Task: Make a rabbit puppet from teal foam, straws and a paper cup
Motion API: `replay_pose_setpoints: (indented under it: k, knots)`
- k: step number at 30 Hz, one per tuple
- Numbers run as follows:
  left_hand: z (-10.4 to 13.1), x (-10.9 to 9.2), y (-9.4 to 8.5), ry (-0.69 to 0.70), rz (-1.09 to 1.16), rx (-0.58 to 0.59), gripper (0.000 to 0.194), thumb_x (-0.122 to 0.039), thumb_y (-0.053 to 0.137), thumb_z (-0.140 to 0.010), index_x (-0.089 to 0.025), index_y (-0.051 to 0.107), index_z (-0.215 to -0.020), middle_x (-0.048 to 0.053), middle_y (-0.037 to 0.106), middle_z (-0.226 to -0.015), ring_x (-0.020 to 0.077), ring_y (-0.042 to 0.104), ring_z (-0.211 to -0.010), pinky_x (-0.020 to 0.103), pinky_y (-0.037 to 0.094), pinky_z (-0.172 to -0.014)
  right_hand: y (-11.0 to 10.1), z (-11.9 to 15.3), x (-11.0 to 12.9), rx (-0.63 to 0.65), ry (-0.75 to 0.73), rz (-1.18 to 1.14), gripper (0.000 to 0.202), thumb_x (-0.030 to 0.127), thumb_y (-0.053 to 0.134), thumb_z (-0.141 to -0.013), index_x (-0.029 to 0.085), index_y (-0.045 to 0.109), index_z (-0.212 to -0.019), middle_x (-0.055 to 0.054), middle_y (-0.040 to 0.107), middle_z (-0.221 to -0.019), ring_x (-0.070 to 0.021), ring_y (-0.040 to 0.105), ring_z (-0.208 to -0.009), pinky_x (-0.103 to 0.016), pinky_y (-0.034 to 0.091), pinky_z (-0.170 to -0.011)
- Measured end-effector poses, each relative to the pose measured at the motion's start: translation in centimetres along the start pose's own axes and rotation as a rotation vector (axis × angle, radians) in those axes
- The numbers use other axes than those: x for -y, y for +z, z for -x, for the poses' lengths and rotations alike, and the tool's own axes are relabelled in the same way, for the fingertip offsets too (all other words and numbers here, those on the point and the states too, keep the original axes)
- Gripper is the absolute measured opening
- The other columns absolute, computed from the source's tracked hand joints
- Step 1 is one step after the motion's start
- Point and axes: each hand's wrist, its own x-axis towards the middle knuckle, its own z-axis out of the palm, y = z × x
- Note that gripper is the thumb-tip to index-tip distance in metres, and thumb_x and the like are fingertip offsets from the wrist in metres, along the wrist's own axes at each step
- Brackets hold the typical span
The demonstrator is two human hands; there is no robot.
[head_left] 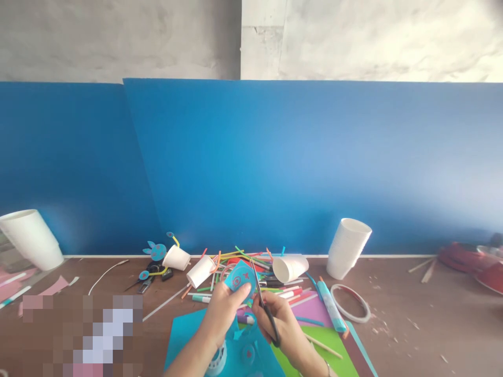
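With fingers [242,294] of left hand [226,308], pinching blue paper [238,273]; with right hand [283,313], gripping scissors [269,315] alongside; could nick thumb [245,289] by slipping.

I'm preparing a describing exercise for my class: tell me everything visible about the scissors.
The scissors have grey, metallic-looking blades and a black handle that looks like plastic. They slant, tips up and away from the wearer, handle towards the lower right of the picture. The right hand grips them, partly covering the handle. The blades are beside the blue paper piece; contact and blade opening are unclear.
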Motion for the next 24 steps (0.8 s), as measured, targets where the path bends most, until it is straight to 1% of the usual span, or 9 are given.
replay_pose_setpoints:
  k: [6, 13, 18, 20, 24]
  knots:
    - [0.0, -0.3, -0.1, 0.033, -0.004, 0.048, 0.025, -0.039, 0.068, -0.07, -0.014, 0.062, -0.071, 0.003, 0.063, -0.069, 0.0178, 0.055, -0.07, 0.027, 0.043, -0.07, -0.1, 0.0, 0.0, -0.001, 0.015, 0.016, 0.038, 0.048, 0.068, -0.073, 0.017, 0.048, -0.064, 0.011, 0.036, -0.037, -0.0028, 0.028, -0.031, -0.016, 0.019, -0.032]
    - [-0.5, -0.1, -0.7, 0.02, -0.049, 0.076, 0.028, -0.042, 0.068, -0.069, -0.015, 0.059, -0.068, 0.002, 0.059, -0.066, 0.017, 0.053, -0.066, 0.027, 0.042, -0.066, -0.2, 0.1, -0.1, 0.011, 0.031, 0.044, 0.038, 0.05, 0.067, -0.073, 0.017, 0.05, -0.065, 0.011, 0.036, -0.035, -0.0029, 0.029, -0.029, -0.016, 0.02, -0.031]
    - [-0.3, -0.7, -0.8, 0.023, -0.084, 0.116, 0.026, -0.039, 0.069, -0.068, -0.016, 0.057, -0.063, 0.0, 0.057, -0.064, 0.0149, 0.05, -0.063, 0.026, 0.041, -0.065, -0.8, -0.3, -0.4, 0.051, 0.032, 0.081, 0.041, 0.055, 0.065, -0.072, 0.017, 0.05, -0.068, 0.009, 0.043, -0.037, -0.0051, 0.037, -0.031, -0.016, 0.025, -0.032]
    - [-0.3, -0.6, -1.0, 0.027, -0.096, 0.137, 0.024, -0.038, 0.068, -0.07, -0.016, 0.059, -0.066, 0.0, 0.059, -0.066, 0.0156, 0.051, -0.064, 0.027, 0.041, -0.066, -0.8, -0.3, -0.3, 0.048, 0.034, 0.087, 0.043, 0.057, 0.064, -0.071, 0.017, 0.05, -0.068, 0.009, 0.044, -0.038, -0.0048, 0.036, -0.031, -0.016, 0.025, -0.032]
    - [-0.5, -0.1, -1.4, 0.02, -0.132, 0.153, 0.022, -0.036, 0.064, -0.075, -0.015, 0.062, -0.073, 0.001, 0.059, -0.066, 0.017, 0.053, -0.067, 0.028, 0.04, -0.066, -0.6, -0.2, 0.1, 0.036, 0.04, 0.089, 0.043, 0.057, 0.064, -0.071, 0.017, 0.05, -0.066, 0.01, 0.039, -0.035, -0.0036, 0.031, -0.03, -0.016, 0.022, -0.032]
